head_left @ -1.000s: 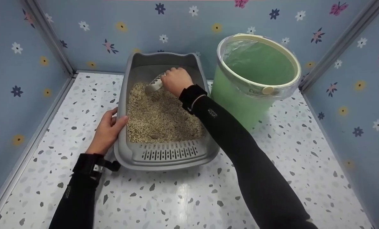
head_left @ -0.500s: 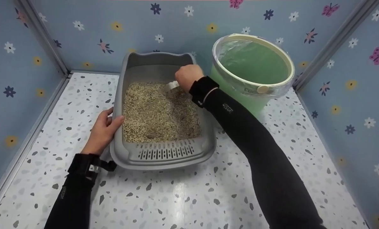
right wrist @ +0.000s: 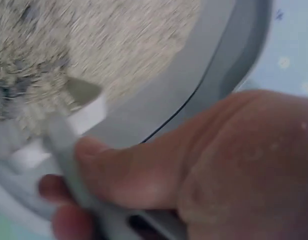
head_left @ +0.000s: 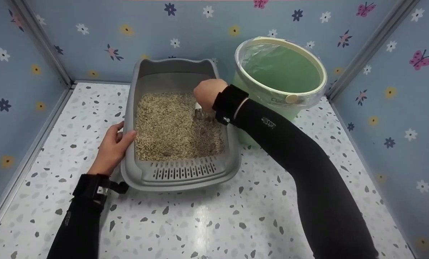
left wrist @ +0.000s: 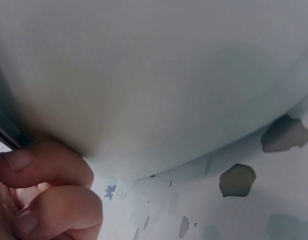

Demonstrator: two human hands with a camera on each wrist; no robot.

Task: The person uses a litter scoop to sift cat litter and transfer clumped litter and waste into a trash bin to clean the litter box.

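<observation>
A grey litter box [head_left: 182,183] full of tan pellet litter [head_left: 164,126] stands on the floor. My left hand [head_left: 108,149] grips its left wall, thumb over the rim; in the left wrist view its fingers [left wrist: 64,170] curl against the outer side. Over the right half of the box, my right hand [head_left: 210,92] holds a litter scoop [head_left: 198,107], mostly hidden beneath it in the head view. The right wrist view shows the blurred scoop handle [right wrist: 66,150] in my fingers and thumb, and litter lying in the scoop's head.
A green bin [head_left: 290,112] with a cream rim and clear plastic liner stands just right of the box. Behind the box rises a blue flower-patterned wall [head_left: 200,32], with side walls left and right. The floor [head_left: 164,223] is white with grey speckles.
My right hand has moved right with the scoop, then drawn it slightly toward me along the litter's right side, where the surface is now furrowed. My left hand keeps its grip on the box.
</observation>
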